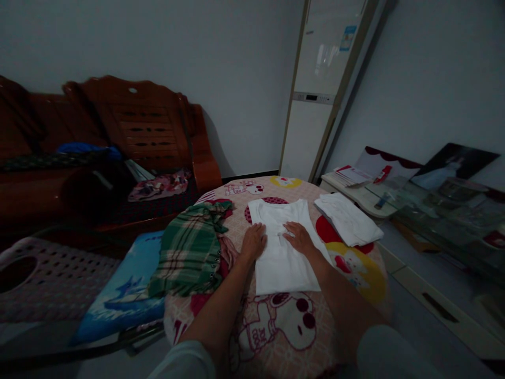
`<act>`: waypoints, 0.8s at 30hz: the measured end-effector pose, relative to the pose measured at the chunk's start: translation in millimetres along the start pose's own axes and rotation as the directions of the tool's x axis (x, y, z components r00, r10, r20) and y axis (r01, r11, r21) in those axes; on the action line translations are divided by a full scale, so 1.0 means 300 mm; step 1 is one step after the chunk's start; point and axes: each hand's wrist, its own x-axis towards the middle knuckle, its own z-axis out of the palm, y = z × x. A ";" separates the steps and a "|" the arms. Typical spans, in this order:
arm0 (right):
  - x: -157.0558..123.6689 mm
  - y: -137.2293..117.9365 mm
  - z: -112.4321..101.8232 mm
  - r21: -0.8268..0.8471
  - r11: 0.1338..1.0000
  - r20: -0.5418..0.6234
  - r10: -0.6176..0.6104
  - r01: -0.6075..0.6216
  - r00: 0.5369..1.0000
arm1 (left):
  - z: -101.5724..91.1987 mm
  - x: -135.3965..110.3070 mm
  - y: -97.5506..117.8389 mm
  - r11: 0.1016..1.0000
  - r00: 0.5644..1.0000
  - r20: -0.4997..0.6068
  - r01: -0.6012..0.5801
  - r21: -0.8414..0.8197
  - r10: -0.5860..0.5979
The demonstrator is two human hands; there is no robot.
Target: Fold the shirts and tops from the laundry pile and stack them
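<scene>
A white sleeveless top (pixel 286 268) lies flat on the round table, its neckline toward the far side. My left hand (pixel 254 240) rests on its left edge with the fingers stretched out. On the right part of the cloth lies my right hand (pixel 299 237), fingers spread over a small crease near the middle. To the right sits a folded white garment (pixel 347 218). A green plaid shirt (pixel 191 250) is heaped at the left, over some pink cloth (pixel 228 252).
A cartoon-print tablecloth (pixel 284 326) covers the table. Behind on the left stands a wooden bench (pixel 150 126) with clothes on it. A chair with a blue cushion (pixel 126 289) is near left. A floor-standing air conditioner (pixel 303 131) and a glass-topped cabinet (pixel 426 210) are to the right.
</scene>
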 end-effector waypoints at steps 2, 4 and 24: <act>0.000 0.002 0.000 0.004 1.000 -0.002 -0.015 0.015 1.000 | 0.003 -0.002 0.000 1.000 1.000 0.005 0.005 0.008 -0.005; 0.000 0.005 0.001 0.002 1.000 -0.010 -0.016 0.016 1.000 | 0.004 -0.003 0.001 1.000 1.000 0.013 0.012 0.011 -0.012; -0.003 0.002 0.014 0.017 1.000 -0.015 -0.009 0.009 1.000 | 0.010 -0.006 -0.010 0.997 1.000 -0.020 -0.015 0.080 0.017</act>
